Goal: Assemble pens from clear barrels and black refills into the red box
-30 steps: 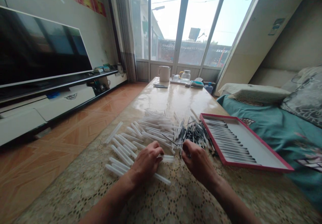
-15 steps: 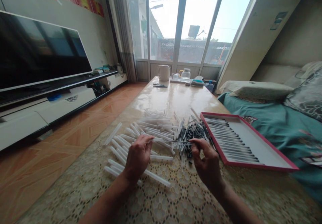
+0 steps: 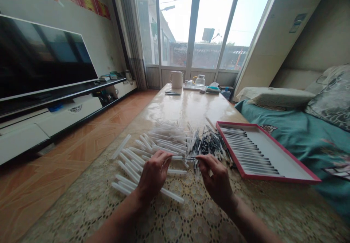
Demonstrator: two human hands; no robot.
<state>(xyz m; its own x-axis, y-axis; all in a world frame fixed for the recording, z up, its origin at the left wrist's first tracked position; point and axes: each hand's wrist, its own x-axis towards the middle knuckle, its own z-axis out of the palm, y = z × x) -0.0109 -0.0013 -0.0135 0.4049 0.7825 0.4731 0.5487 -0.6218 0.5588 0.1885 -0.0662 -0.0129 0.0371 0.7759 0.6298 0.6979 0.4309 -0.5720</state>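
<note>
Over the table, my left hand [image 3: 154, 172] pinches a translucent white pen barrel [image 3: 177, 157] between thumb and fingertips. My right hand [image 3: 217, 179] is closed on a thin dark pen refill [image 3: 189, 158], held level and in line with the barrel; its left end meets or enters the barrel, though how deep I cannot tell. Loose white barrels [image 3: 166, 142] lie spread beneath and around my left hand. Just beyond my right hand is a heap of black-tipped refills [image 3: 209, 142]. Further right, a row of filled pens [image 3: 248, 152] lies in a shallow red-rimmed box [image 3: 287, 179].
A patterned clear cover lies over the table [image 3: 177, 221]. At its far end stand a beige kettle [image 3: 177, 79], a glass pitcher [image 3: 200, 81] and a tissue pack [image 3: 212, 88]. A sofa with a teal cover [image 3: 276, 126] runs along the right, a TV cabinet [image 3: 73, 113] along the left.
My right hand has moved left towards my left hand, so less of the dark refill shows between them. The view has shifted slightly.
</note>
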